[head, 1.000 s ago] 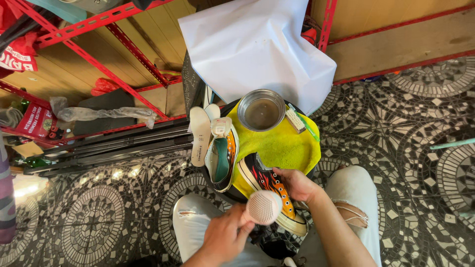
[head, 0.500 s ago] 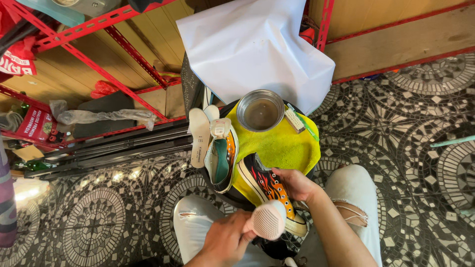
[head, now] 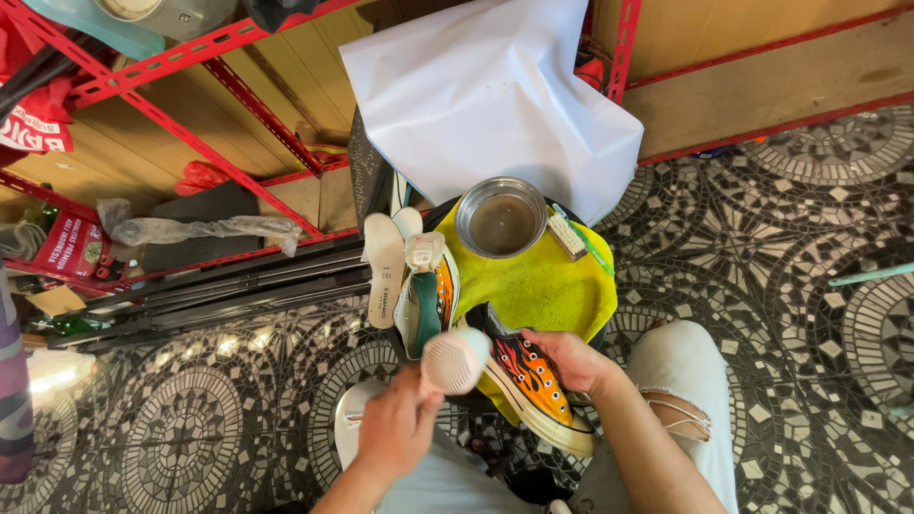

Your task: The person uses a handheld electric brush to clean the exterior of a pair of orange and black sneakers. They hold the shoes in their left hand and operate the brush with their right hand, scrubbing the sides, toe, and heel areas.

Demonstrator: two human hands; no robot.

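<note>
My left hand [head: 395, 428] grips a round white brush [head: 455, 360], its perforated face turned up toward me, just left of a black high-top sneaker with orange flames [head: 528, 381]. My right hand [head: 568, 360] holds that sneaker by its upper, above my lap. The sneaker's toe points down toward my knees. Behind it lies a yellow-green cloth [head: 543, 286] on a small stand. A second sneaker [head: 427, 300] lies on its side at the cloth's left edge, with white insoles [head: 385, 266] beside it.
A metal bowl of murky liquid [head: 501, 220] and a small white scrub brush [head: 566, 233] rest on the cloth. White paper [head: 495, 86] drapes behind them. Red metal shelving [head: 181, 95] with bags stands at the left. The floor is patterned mosaic [head: 790, 238].
My left hand has carried the round brush up and left, from beside the sneaker's toe toward its tongue end. My right hand keeps its hold on the sneaker.
</note>
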